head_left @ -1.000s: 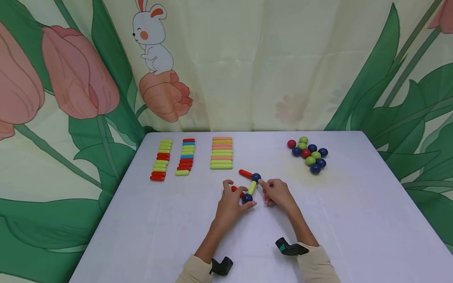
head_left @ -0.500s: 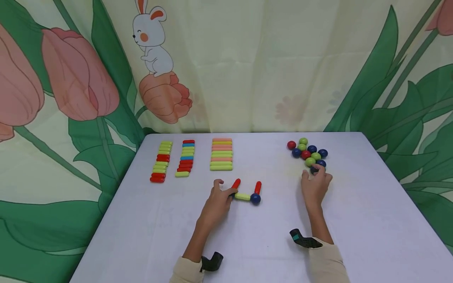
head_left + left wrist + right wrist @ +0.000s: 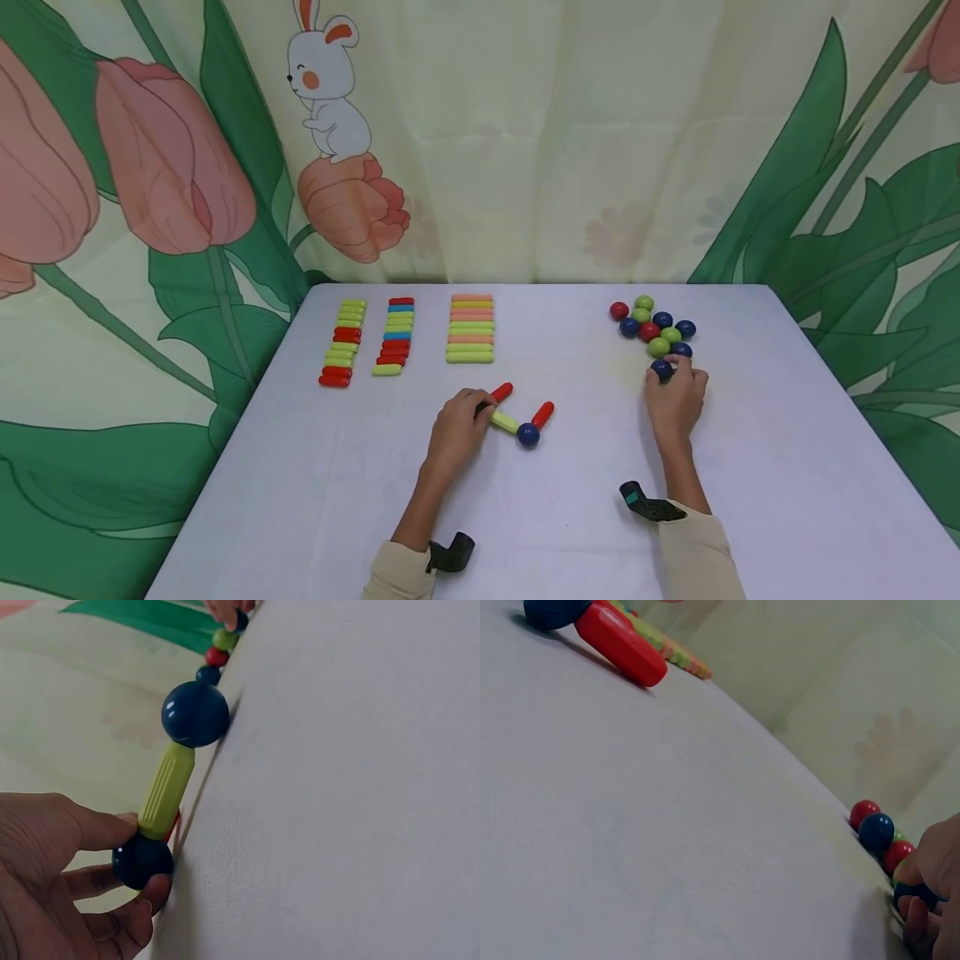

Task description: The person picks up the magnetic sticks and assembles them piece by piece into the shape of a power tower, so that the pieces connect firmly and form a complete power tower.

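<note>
A small magnetic stick-and-ball piece lies mid-table: a yellow-green rod (image 3: 505, 422) joins two blue balls, and red rods (image 3: 502, 392) point away from them. My left hand (image 3: 459, 425) holds the piece by its left blue ball (image 3: 142, 862), thumb on one side and fingers on the other. The other end, a blue ball (image 3: 528, 435) with its own red rod (image 3: 543, 414), extends to the right. Over at the ball group, my right hand (image 3: 677, 402) pinches a blue ball (image 3: 662, 370) at the group's near edge; in the right wrist view the fingers partly cover it.
Behind the right hand sit several red, green and blue balls (image 3: 648, 332). Three columns of rods line the back left: short rods (image 3: 346, 335), more short rods (image 3: 396, 332) and longer rods (image 3: 470, 327). A printed curtain (image 3: 540, 150) hangs behind the white table (image 3: 300, 500).
My right hand has left the piece, moved right and taken a blue ball, now drawn slightly toward me. With my left hand on it, the piece has turned so its red rods point away.
</note>
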`<state>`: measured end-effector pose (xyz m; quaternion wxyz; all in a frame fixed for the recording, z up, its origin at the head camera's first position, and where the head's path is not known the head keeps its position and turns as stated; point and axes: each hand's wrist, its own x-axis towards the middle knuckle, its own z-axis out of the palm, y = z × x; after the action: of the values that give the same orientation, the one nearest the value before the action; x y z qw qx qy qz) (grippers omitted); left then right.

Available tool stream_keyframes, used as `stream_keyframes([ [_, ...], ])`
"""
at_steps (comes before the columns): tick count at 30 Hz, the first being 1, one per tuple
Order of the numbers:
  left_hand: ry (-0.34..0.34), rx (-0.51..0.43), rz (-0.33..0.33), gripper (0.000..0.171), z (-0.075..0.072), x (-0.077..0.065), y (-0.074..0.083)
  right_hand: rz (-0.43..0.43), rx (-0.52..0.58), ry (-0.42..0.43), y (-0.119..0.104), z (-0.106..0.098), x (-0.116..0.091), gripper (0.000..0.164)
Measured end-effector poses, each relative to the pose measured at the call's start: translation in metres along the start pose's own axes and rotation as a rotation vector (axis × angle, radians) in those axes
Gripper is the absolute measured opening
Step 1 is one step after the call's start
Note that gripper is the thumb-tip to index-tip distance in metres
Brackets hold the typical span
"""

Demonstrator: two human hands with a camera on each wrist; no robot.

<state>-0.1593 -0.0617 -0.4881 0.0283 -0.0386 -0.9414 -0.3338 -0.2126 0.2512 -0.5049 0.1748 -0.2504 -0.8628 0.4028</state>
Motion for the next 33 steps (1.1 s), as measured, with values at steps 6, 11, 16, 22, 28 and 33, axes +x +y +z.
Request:
stream_keyframes([
  [6, -0.008, -0.047, -0.091, 0.030, -0.002, 0.009, -0.003, -0.154, -0.040, -0.086, -0.006, 0.015, -0.015, 0.040],
  [11, -0.030, -0.015, -0.134, 0.033, 0.000, 0.018, -0.003, -0.343, -0.041, -0.327, -0.022, 0.029, -0.032, 0.041],
  [16, -0.053, -0.043, -0.180, 0.030, 0.003, 0.021, -0.003, -0.408, 0.010, -0.580, -0.037, 0.042, -0.045, 0.040],
  [22, -0.028, -0.064, -0.163, 0.024, 0.006, 0.021, -0.005, -0.431, 0.074, -0.712, -0.047, 0.050, -0.051, 0.039],
  [28, -0.052, -0.093, -0.132, 0.022, 0.004, 0.023, -0.003, -0.434, 0.121, -0.719, -0.055, 0.054, -0.057, 0.037],
  [33, -0.088, -0.108, -0.128, 0.022, 0.003, 0.022, -0.004, -0.438, 0.129, -0.718, -0.054, 0.058, -0.060, 0.036],
])
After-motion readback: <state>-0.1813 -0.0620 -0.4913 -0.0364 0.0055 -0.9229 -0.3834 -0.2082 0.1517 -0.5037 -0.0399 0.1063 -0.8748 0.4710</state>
